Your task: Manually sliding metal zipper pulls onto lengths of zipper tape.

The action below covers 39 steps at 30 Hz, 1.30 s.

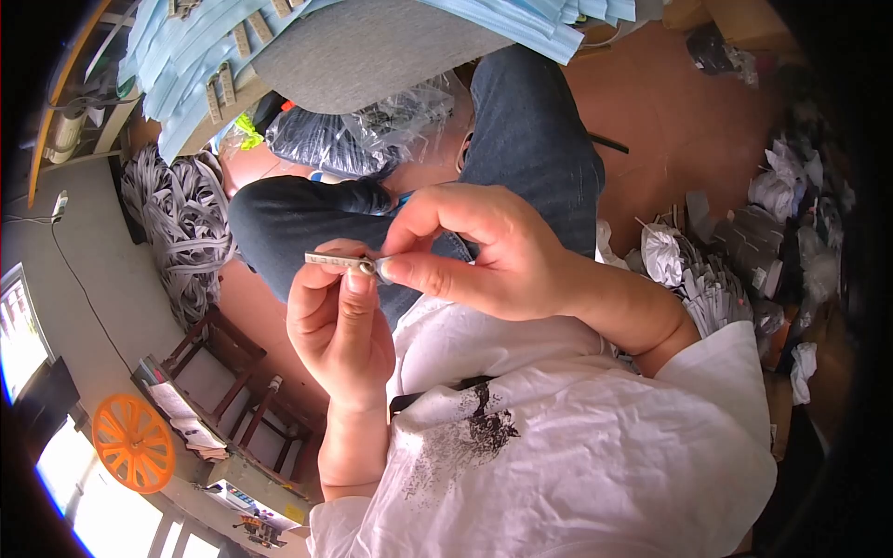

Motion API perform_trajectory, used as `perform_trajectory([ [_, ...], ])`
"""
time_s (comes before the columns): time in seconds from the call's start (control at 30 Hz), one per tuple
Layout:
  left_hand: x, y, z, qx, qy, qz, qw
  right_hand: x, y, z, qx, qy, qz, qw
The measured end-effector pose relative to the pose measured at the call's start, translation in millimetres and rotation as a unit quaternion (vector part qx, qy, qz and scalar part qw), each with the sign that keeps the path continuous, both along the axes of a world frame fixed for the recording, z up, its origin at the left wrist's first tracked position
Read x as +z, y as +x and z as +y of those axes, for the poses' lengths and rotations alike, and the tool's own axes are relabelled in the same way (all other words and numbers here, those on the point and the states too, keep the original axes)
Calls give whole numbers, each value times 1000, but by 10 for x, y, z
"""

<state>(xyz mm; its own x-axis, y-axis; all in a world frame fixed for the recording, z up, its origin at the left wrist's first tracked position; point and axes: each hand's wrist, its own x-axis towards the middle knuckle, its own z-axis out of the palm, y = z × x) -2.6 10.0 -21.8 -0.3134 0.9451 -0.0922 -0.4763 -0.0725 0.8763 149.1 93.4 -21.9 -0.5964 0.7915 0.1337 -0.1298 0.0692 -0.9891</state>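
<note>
In front of my lap, my left hand (pixel 339 325) pinches a short, flat beige strip (pixel 326 259) with dark marks along it, between thumb and fingers. A small round metal-looking ring (pixel 366 267) sits at the strip's right end, by my left thumb tip. My right hand (pixel 498 249) is closed at that same end, its thumb and forefinger pressed together on a tiny greyish piece whose kind I cannot make out. Both hands meet at the ring. Similar beige strips (pixel 227 84) lie on light blue bands (pixel 177 74) on the table ahead.
A grey padded surface (pixel 372 51) lies ahead of my knees, with clear plastic bags (pixel 409 112) below. Grey bands (pixel 181 223) are heaped on the floor at left, near a dark wooden chair (pixel 233 358). An orange wheel (pixel 133 444) stands lower left. Crumpled wrappings (pixel 781 186) pile up at right.
</note>
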Motion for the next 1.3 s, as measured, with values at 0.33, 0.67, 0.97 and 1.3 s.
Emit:
perform_trajectory([
  [0.33, -63, 14, -19, 29, 3, 35, 999, -14, -45, -3, -30, 86, -30, 995],
  [0.67, -45, -25, 25, -1, 35, 204, 978, -27, -41, 32, -16, 136, -50, 989],
  [0.97, -29, -45, 28, -6, 39, 222, 974, -37, -41, -2, -39, 135, -33, 990],
  [1.3, -15, -99, 26, 38, 174, 336, 925, -73, 38, 0, -49, 269, 44, 961],
])
